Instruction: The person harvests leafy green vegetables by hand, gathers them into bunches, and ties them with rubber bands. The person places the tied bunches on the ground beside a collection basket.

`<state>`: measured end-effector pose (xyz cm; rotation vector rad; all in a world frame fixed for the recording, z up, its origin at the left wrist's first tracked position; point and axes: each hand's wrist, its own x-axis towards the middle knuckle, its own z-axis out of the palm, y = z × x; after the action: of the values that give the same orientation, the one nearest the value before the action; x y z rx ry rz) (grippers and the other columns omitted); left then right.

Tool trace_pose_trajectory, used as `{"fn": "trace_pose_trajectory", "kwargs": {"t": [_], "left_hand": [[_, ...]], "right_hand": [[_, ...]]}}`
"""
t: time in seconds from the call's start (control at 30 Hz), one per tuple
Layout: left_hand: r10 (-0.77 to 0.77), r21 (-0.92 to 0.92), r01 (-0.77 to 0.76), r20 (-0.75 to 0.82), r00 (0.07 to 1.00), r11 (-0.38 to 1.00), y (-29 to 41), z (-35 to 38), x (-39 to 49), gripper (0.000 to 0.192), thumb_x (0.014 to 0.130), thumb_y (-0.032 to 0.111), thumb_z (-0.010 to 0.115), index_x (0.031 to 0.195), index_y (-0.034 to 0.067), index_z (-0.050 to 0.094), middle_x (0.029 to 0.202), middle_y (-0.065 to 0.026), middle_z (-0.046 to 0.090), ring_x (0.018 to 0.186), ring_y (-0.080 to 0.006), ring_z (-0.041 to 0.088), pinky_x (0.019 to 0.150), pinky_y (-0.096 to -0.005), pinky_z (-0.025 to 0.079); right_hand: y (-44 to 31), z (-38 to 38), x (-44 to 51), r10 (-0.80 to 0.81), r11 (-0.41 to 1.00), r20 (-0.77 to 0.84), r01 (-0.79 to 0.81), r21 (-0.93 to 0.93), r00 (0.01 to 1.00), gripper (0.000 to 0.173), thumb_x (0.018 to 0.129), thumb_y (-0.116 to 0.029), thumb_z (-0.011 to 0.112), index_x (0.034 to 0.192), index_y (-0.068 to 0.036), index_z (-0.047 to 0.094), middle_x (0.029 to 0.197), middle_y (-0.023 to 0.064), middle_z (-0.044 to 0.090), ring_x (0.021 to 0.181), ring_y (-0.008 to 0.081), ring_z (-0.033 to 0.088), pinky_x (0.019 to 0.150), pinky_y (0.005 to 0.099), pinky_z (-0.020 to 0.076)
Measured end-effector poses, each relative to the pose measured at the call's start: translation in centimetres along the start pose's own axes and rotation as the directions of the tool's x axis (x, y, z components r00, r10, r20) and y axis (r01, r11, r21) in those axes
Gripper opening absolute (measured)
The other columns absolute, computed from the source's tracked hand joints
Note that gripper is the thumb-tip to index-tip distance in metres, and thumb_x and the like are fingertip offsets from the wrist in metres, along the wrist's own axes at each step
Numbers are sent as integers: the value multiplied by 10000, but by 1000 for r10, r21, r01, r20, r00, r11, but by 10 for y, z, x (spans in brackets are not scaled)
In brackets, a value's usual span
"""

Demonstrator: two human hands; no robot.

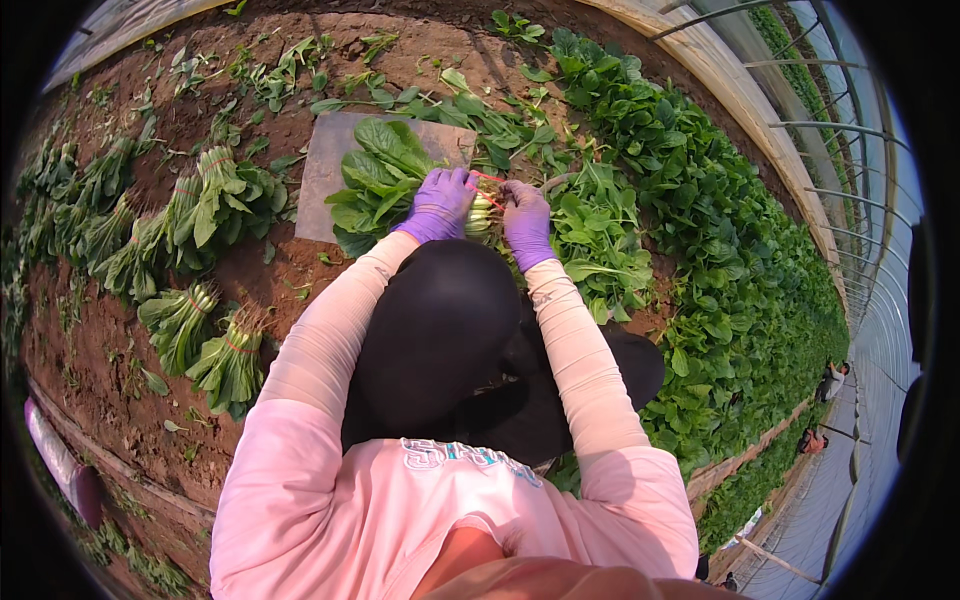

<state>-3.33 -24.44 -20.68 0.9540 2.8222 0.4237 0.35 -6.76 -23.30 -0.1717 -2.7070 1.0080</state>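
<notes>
My left hand (442, 204), in a purple glove, grips a bunch of leafy greens (381, 171) near its pale stems (478, 216). The leaves point left over a flat grey sheet (319, 176). A thin red band (491, 201) is stretched between both hands at the stem end. My right hand (526, 221), gloved alike, pinches the band's right side. Whether the band encircles all the stems cannot be made out. Just right of that hand, loose cut greens (596, 225) lie heaped on the soil.
Several bunches tied with red bands, such as one bunch (229, 360), lie on the soil at left. Growing greens (720, 300) fill the right side. Greenhouse hoops (847, 127) curve beyond them. Two people (831, 381) are far off at right. A rolled plastic bundle (60, 457) lies lower left.
</notes>
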Motion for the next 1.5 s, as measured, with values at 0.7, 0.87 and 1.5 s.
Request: {"fn": "trace_pose_trajectory", "kwargs": {"t": [0.7, 0.87, 1.5], "left_hand": [[43, -48, -42, 22, 999, 998, -9, -4, 2, 1143, 522, 440, 848, 1465, 65, 322, 1303, -179, 495, 1254, -336, 460, 1115, -438, 295], [39, -2, -39, 96, 995, 999, -8, -2, 15, 1186, 511, 484, 834, 1472, 39, 301, 1236, -226, 528, 1195, -354, 509, 1091, -441, 316], [182, 38, -225, 463, 868, 974, -37, -50, 71, 1335, 482, 470, 864, 1555, 189, 121, 1071, -191, 617, 1032, -390, 594, 943, -457, 426]], "right_hand": [[33, -18, -11, 13, -212, 954, -932, 295, 299, 368, 917, -287, 496, 1215, -91, 582, 1368, 147, 517, 1266, 561, 405, 956, 814, 254], [55, -1, -31, -47, -351, 927, -875, 335, 373, 141, 865, -232, 537, 844, -112, 607, 1160, 83, 563, 1164, 527, 454, 981, 808, 224], [-9, 99, -47, 641, -17, 324, -410, 912, 695, 449, 927, -227, 572, 1342, -72, 501, 1240, 89, 561, 1060, 199, 555, 957, 337, 433]]}}
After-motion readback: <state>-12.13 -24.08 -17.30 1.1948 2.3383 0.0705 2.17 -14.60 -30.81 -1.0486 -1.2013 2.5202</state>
